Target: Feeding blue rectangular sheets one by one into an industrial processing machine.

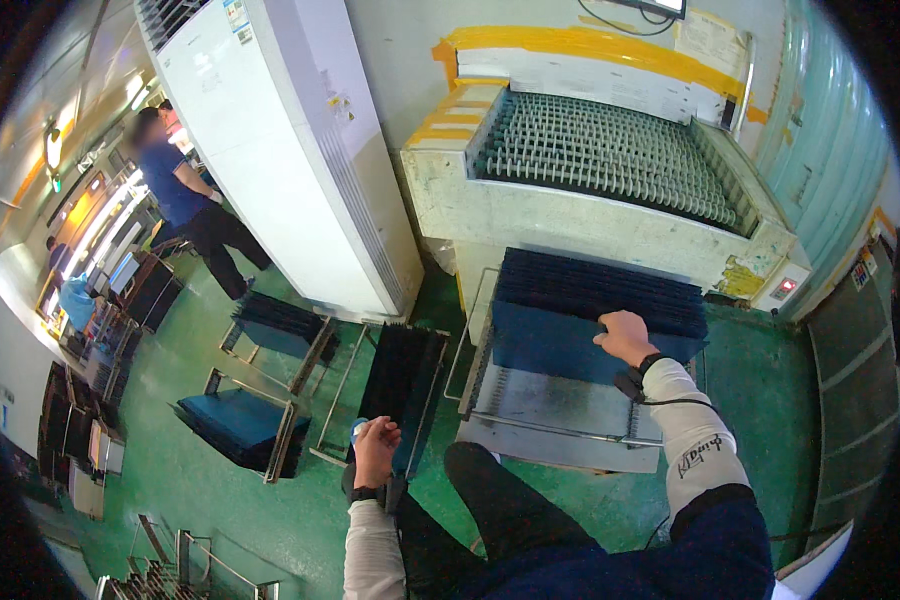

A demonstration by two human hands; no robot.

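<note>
My right hand (627, 338) is at the front dark blue panel (545, 335) of a row of upright panels, its fingers closed at that panel's upper edge. The row stands in a metal rack (570, 425) before my legs; the rack's near part shows bare slotted rails and a grey base. My left hand (375, 450) hovers low in front of me with curled fingers. A small bluish-white bit shows at its edge, and I cannot make out whether it is held. Just beyond that hand is a second rack of dark, tightly spaced panels (400, 375).
A roller conveyor machine (610, 155) stands beyond the rack, beside a tall white cabinet unit (280, 150). More panel racks (235, 425) sit on the green floor (160, 400) at left. Empty metal frames (185, 560) lie at lower left. A person (185, 190) stands farther off.
</note>
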